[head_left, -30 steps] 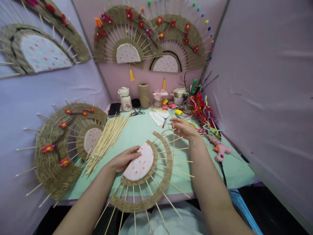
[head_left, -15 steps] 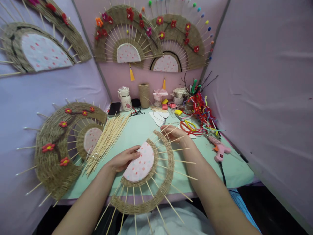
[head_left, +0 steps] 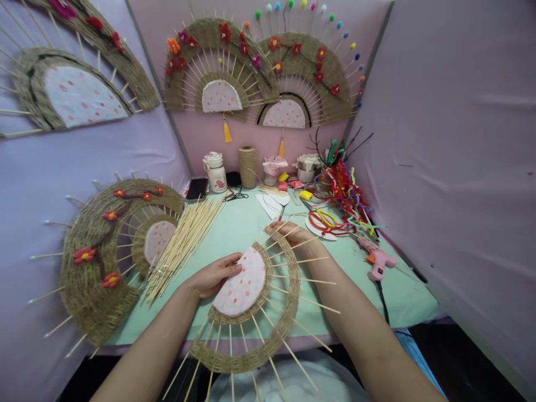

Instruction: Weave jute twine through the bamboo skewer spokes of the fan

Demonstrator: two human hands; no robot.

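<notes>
Weaving the outer band (head_left: 295, 279) across the skewer ribs (head_left: 312, 260) looked to be the step in hand, and the next move seemed to call for a steady hold. The woven fan (head_left: 267, 282) tilted above the near edge of the surface (head_left: 234, 226). The left hand's (head_left: 211, 277) fingers gripped its straight side, thumb on the spotted half-disc (head_left: 240, 285); the right hand's (head_left: 302, 233) curled, partly open, at the band's far end, whether pinching anything I could not tell
</notes>
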